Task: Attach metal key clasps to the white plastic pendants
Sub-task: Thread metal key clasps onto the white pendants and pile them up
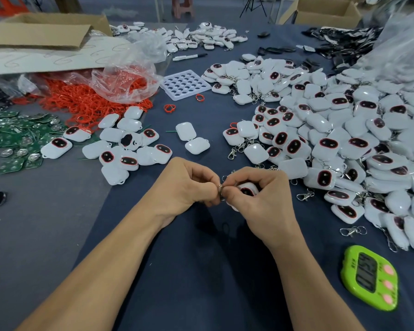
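Observation:
Both hands meet over the dark blue cloth at the table's middle. My right hand (258, 197) curls round a white plastic pendant (249, 188) with a dark red-rimmed window. My left hand (189, 185) pinches a small metal key clasp (220, 187) right at the pendant's edge. Its ring shows between the fingertips; the rest is hidden by fingers. Loose metal clasps (305, 195) lie on the cloth just right of my hands. A small group of white pendants (127, 149) lies to the upper left.
A large heap of pendants with clasps (344, 139) fills the right side. A green digital timer (369, 277) lies at the lower right. Red rubber rings (86, 101) spill from a clear bag, green circuit boards (17, 137) lie far left, and a white holed tray (185, 84) sits behind.

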Demonstrator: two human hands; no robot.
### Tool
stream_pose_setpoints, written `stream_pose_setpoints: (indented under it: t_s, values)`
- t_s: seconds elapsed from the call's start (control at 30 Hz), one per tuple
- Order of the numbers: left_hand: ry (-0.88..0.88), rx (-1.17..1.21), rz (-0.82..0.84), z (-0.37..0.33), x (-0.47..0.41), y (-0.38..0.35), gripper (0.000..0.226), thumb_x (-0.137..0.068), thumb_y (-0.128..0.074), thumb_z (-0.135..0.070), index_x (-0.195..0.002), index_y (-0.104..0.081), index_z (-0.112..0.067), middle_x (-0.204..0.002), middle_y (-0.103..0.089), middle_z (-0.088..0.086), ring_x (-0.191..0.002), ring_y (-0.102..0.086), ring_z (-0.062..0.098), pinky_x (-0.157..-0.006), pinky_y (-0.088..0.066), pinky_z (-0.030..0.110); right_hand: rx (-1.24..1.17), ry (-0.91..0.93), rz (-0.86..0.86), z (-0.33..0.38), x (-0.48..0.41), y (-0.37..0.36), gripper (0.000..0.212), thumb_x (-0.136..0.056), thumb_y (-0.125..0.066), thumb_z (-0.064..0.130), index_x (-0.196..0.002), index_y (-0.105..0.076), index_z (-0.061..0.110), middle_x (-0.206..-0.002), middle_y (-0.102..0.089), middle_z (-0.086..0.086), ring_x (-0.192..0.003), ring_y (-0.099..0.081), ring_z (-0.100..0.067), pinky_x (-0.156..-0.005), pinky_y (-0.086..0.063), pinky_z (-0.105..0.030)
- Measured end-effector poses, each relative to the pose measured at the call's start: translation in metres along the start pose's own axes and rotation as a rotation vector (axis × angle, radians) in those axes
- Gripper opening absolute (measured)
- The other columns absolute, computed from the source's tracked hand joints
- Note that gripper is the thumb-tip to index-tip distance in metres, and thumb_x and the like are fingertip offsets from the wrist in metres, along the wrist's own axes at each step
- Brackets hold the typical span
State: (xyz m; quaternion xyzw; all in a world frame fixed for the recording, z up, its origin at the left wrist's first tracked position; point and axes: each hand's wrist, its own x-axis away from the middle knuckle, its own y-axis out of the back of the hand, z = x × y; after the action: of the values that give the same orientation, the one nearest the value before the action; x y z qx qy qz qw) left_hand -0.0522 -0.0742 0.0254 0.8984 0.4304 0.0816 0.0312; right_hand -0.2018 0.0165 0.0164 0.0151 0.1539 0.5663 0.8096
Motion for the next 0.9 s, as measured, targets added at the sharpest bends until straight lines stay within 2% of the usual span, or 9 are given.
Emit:
stream_pose_setpoints:
  t_s: [0.07,0.17,0.43,0.57,0.67,0.7,0.77,0.83,0.9]
  values:
    - [0.003,0.043,-0.034,-0.001,-0.001,-0.004,0.021,-0.06,-0.059,-0.003,-0.057,-0.074,-0.017,-0.055,-0.067,0.01,-0.051,-0.063,0.015,-0.053,-0.05,0.02,-0.025,-0.021,-0.021,0.0,0.0,0.0,0.012,-0.076,-0.075,0.01,-0.072,-0.077,0.021,-0.069,-0.073,0.001,-0.062,-0.065,-0.018,-0.057,-0.052,-0.024]
    - [0.019,0.082,-0.07,-0.003,-0.001,-0.005,0.021,-0.06,-0.059,-0.005,-0.056,-0.074,-0.019,-0.055,-0.067,0.009,-0.051,-0.062,0.014,-0.051,-0.048,0.019,-0.06,-0.05,-0.018,0.002,0.0,-0.002,0.01,-0.076,-0.074,0.01,-0.073,-0.076,0.019,-0.068,-0.072,-0.002,-0.061,-0.063,-0.013,-0.056,-0.051,-0.025]
    - [0.022,0.104,0.071,-0.006,0.0,-0.001,0.023,-0.059,-0.055,-0.002,-0.055,-0.072,-0.017,-0.053,-0.066,0.009,-0.047,-0.06,0.014,-0.05,-0.047,0.019,-0.13,-0.017,0.028,0.004,0.002,0.001,0.014,-0.076,-0.075,0.006,-0.074,-0.077,0.02,-0.069,-0.072,-0.002,-0.064,-0.062,-0.01,-0.059,-0.05,-0.023]
    - [0.052,0.146,0.188,-0.008,0.003,0.002,0.011,-0.047,-0.062,-0.015,-0.054,-0.07,-0.017,-0.051,-0.063,0.008,-0.045,-0.057,0.014,-0.049,-0.046,0.018,-0.118,0.017,0.077,0.006,0.002,0.004,0.013,-0.076,-0.076,0.012,-0.075,-0.078,0.025,-0.073,-0.074,-0.001,-0.067,-0.066,-0.015,-0.061,-0.052,-0.025]
    - [0.051,0.136,0.111,-0.008,0.002,0.002,0.014,-0.052,-0.06,-0.007,-0.054,-0.069,-0.017,-0.05,-0.062,0.008,-0.047,-0.056,0.015,-0.05,-0.045,0.019,-0.092,-0.086,0.011,0.001,0.0,0.001,0.008,-0.077,-0.077,0.018,-0.074,-0.08,0.025,-0.072,-0.075,0.0,-0.067,-0.066,-0.012,-0.063,-0.053,-0.026]
    - [0.032,0.059,0.037,-0.007,0.002,0.003,0.016,-0.056,-0.06,-0.005,-0.055,-0.07,-0.018,-0.052,-0.064,0.007,-0.047,-0.056,0.013,-0.051,-0.045,0.018,-0.071,-0.16,-0.061,-0.002,-0.002,0.0,0.008,-0.079,-0.078,0.02,-0.074,-0.08,0.026,-0.07,-0.074,0.002,-0.065,-0.065,-0.009,-0.063,-0.052,-0.028]
    - [-0.039,-0.282,-0.139,-0.004,0.002,0.006,0.015,-0.063,-0.07,-0.009,-0.06,-0.072,-0.024,-0.053,-0.066,-0.004,-0.047,-0.055,0.005,-0.048,-0.043,0.013,-0.065,-0.278,-0.145,-0.007,-0.005,-0.002,0.008,-0.082,-0.078,0.032,-0.077,-0.081,0.027,-0.067,-0.07,-0.001,-0.058,-0.059,-0.01,-0.06,-0.048,-0.031]
    - [-0.089,-0.606,-0.248,0.0,0.004,0.008,0.013,-0.066,-0.077,-0.019,-0.065,-0.074,-0.031,-0.055,-0.066,-0.013,-0.048,-0.056,0.002,-0.047,-0.042,0.011,-0.08,-0.313,-0.115,-0.009,-0.006,-0.002,0.015,-0.078,-0.074,0.04,-0.082,-0.08,0.027,-0.071,-0.071,-0.004,-0.053,-0.056,-0.012,-0.057,-0.046,-0.03]
    - [-0.107,-0.757,-0.266,0.0,0.005,0.005,0.011,-0.068,-0.078,-0.025,-0.066,-0.072,-0.033,-0.057,-0.064,-0.02,-0.055,-0.058,0.002,-0.051,-0.042,0.014,-0.05,-0.299,-0.06,-0.009,-0.006,-0.002,0.02,-0.074,-0.069,0.034,-0.091,-0.08,0.035,-0.078,-0.073,0.004,-0.056,-0.061,-0.01,-0.058,-0.049,-0.024]
